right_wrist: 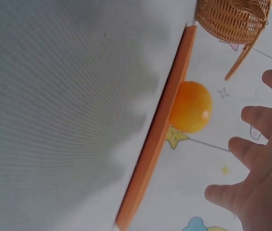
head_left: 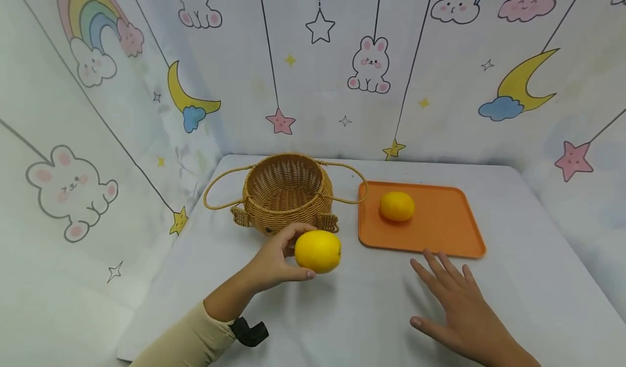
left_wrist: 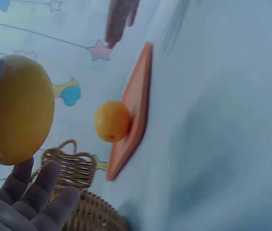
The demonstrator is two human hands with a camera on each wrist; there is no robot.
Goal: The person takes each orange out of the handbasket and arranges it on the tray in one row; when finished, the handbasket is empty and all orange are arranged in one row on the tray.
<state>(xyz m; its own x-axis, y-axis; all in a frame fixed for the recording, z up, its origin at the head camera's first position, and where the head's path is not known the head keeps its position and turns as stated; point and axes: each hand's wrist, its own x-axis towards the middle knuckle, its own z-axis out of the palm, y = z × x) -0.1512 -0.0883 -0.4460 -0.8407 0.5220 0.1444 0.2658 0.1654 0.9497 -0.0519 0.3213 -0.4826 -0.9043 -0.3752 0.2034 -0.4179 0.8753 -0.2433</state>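
My left hand (head_left: 274, 263) holds a plump yellow fruit (head_left: 318, 252), lemon-like in the head view, with the thumb below and fingers behind it. In the left wrist view this fruit (left_wrist: 22, 110) fills the left edge, the lower fingers (left_wrist: 42, 187) spread under it. A wicker basket (head_left: 288, 212) with two loop handles stands just behind that hand. My right hand (head_left: 459, 312), fingers spread and holding nothing, hovers near the front edge of an orange tray (head_left: 440, 215). On the tray's left half lies a second yellow fruit (head_left: 396, 206).
The white tabletop (head_left: 362, 302) reaches back to a fabric backdrop (head_left: 323, 84) printed with rabbits, stars and moons. The basket's right handle (head_left: 359, 176) comes close to the tray's left rim. A black strap mount (head_left: 249, 331) sits at my left wrist.
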